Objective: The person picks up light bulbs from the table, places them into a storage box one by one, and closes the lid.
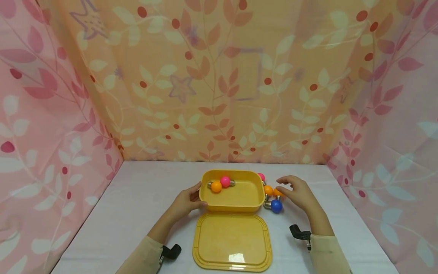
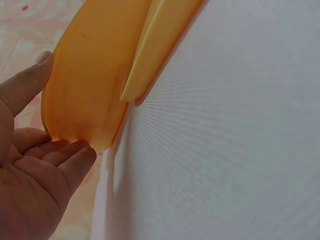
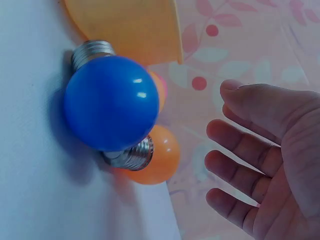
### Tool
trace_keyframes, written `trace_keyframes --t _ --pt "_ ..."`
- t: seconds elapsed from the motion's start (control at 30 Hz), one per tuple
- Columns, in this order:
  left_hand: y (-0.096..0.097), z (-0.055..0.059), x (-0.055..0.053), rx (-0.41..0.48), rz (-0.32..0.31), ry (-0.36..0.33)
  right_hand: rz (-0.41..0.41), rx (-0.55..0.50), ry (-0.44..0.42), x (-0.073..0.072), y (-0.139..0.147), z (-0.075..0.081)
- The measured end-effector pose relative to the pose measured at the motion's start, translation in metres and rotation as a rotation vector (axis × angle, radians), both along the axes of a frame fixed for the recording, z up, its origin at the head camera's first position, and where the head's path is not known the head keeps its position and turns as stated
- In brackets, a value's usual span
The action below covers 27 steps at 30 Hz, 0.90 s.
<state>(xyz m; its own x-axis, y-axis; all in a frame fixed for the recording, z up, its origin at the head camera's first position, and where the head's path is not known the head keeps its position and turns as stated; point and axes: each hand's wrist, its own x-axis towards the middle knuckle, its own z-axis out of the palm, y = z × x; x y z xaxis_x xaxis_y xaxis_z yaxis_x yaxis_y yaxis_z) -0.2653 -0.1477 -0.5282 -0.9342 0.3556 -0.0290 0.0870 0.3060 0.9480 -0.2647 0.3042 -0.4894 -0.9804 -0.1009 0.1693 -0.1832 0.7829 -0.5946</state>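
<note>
My left hand [image 1: 186, 201] holds the left end of a yellow plastic box [image 1: 244, 192], thumb and fingers spread around it; the left wrist view shows the fingertips against its wall. Inside the box lie an orange bulb [image 1: 216, 187] and a pink bulb [image 1: 225, 181]. Just right of the box are a blue bulb [image 3: 111, 104], two orange bulbs, one at the far side [image 1: 268, 190] and one nearer my fingers [image 1: 277, 192], and a partly hidden pink bulb [image 1: 261, 177]. Over these hovers my right hand [image 1: 299, 192], fingers apart and holding nothing; the right wrist view shows a gap to the bulbs.
A yellow lid [image 1: 232, 240] lies flat on the white tabletop [image 1: 137, 213], directly in front of the box. Patterned cloth walls, an orange one at the back [image 1: 219, 114] and pink ones at both sides, enclose the table.
</note>
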Motion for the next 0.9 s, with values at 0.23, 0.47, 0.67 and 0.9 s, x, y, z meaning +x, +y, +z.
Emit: trace_keyframes --t 0.23,0.47,0.67,0.9 --pt "0.000 0.001 0.001 -0.002 0.005 -0.010 -0.027 -0.003 -0.017 -0.004 0.007 -0.012" --pt "0.000 0.000 0.000 0.000 -0.005 0.002 -0.033 -0.016 -0.012 -0.006 0.009 -0.022" --pt "-0.001 -0.002 0.000 0.000 -0.004 -0.009 -0.060 -0.039 -0.039 -0.007 0.007 -0.030" --pt "-0.001 -0.002 0.000 0.002 -0.003 -0.008 -0.108 -0.069 -0.128 -0.010 0.007 -0.040"
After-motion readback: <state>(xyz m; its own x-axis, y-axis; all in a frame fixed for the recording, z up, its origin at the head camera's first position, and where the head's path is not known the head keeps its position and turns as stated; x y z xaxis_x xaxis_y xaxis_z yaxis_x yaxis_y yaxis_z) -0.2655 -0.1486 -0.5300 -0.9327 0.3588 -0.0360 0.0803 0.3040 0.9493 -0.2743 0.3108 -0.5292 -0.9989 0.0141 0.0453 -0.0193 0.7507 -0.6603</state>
